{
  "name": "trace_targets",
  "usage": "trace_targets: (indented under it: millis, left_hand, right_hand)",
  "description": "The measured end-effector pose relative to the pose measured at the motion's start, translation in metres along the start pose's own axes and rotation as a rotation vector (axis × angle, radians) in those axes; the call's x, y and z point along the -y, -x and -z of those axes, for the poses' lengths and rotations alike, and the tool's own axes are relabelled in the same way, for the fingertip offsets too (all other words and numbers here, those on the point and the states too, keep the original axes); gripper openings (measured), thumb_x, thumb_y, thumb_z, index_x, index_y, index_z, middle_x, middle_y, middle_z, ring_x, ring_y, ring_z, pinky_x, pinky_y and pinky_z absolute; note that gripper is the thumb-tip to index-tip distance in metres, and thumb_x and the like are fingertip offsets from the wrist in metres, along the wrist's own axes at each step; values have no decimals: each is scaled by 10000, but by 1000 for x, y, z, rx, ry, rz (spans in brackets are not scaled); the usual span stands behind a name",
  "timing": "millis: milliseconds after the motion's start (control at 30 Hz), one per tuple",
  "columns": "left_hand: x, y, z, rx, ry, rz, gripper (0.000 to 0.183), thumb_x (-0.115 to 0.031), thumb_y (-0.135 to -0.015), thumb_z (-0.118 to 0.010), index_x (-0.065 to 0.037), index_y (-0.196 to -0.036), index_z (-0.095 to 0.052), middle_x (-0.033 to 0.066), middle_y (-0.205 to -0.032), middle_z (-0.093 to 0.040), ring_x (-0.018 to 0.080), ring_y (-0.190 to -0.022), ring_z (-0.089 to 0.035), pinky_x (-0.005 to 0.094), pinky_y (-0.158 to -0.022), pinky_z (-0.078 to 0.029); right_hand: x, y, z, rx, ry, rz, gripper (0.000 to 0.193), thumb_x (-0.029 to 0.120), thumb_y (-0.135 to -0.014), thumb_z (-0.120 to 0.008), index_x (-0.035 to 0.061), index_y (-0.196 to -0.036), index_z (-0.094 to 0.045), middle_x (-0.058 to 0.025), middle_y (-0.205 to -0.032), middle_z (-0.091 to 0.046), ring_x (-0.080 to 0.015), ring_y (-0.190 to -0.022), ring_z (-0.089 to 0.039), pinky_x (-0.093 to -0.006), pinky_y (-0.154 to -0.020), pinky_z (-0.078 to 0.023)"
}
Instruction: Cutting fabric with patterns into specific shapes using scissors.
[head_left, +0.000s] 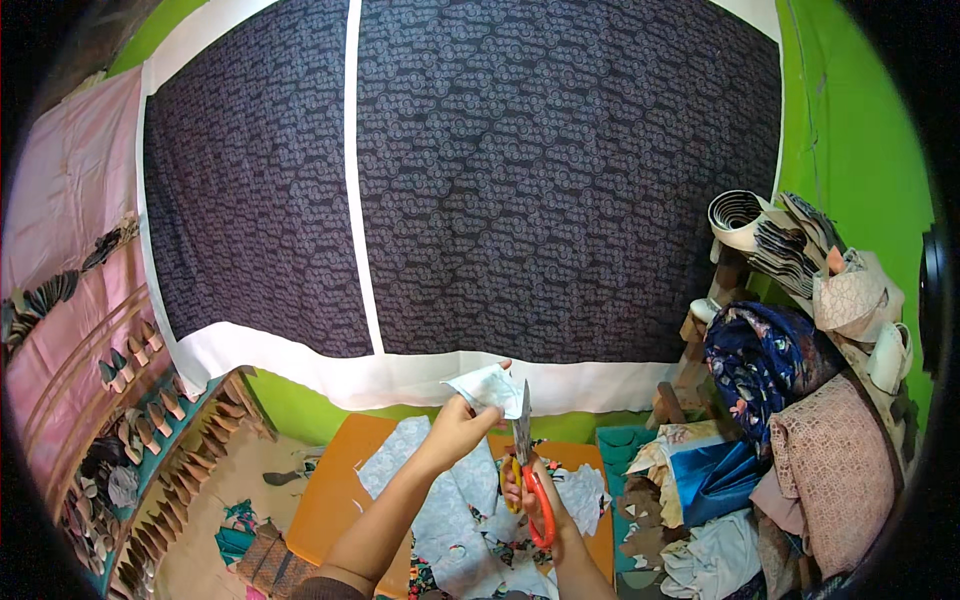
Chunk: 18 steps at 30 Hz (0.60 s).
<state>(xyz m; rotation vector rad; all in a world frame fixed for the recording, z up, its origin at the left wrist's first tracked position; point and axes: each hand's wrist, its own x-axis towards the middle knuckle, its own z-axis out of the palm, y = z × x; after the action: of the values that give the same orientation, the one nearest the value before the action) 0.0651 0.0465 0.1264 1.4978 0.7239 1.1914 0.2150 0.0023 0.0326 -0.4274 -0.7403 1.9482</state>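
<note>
My left hand [462, 428] pinches a small pale fabric piece [486, 387], held up above the table. In my right hand [516, 492] is a pair of scissors [522, 440] with red and yellow handles, its blades pointing upward. The blades meet the right edge of the fabric piece; whether they are cutting into it I cannot tell. Below both hands, light blue-grey fabric [475, 492] lies over an orange tabletop [345, 445]. Dark floral fabric [423, 575] shows under and between the pale pieces, and another pale scrap [582, 490] lies at the right.
Racks of pointed shoes [170, 480] curve along the left. Folded cloths, including a blue satin one [712, 478] and a pink patterned one [838, 465], pile up at the right beneath rolled material [738, 215]. A dark patterned cloth [560, 190] hangs ahead. Fabric scraps [237, 530] lie on the floor.
</note>
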Motion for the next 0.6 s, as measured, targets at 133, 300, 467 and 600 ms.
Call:
trace_targets:
  millis: [133, 300, 467, 600]
  left_hand:
    - [-2, 2, 15, 13, -33, -36, 546, 5, -771, -434, -113, -1292, -327, 3, -965, -517, 75, -814, -500, 243, -717, -454]
    - [-6, 5, 31, 30, -29, -62, 553, 6, -777, -441, -128, -1299, -317, -3, -916, -512, 75, -781, -496, 254, -714, -464]
    - [-8, 8, 42, 28, 16, -73, 550, 7, -772, -437, -126, -1295, -327, 6, -908, -515, 78, -769, -496, 252, -711, -461]
    - [-9, 10, 45, 38, -1, -90, 537, -6, -780, -464, -74, -1291, -312, 23, -955, -527, 86, -806, -508, 253, -732, -458]
  right_hand:
    - [-6, -1, -22, 45, 332, 185, 591, 184, -701, -668, 89, -1181, -337, 5, -819, -374, -34, -648, -375, -106, -524, -356]
    - [-17, -8, -28, 80, 362, 219, 527, 152, -731, -634, 42, -1155, -342, 7, -813, -363, -53, -683, -373, -147, -583, -344]
    - [-28, -12, -24, -26, 627, 278, 487, 177, -753, -629, 32, -1126, -351, 1, -837, -369, -72, -731, -363, -202, -669, -349]
    - [-36, -18, -14, 26, 235, 131, 529, 181, -746, -635, 46, -1133, -300, 3, -838, -339, -59, -712, -345, -180, -648, -341]
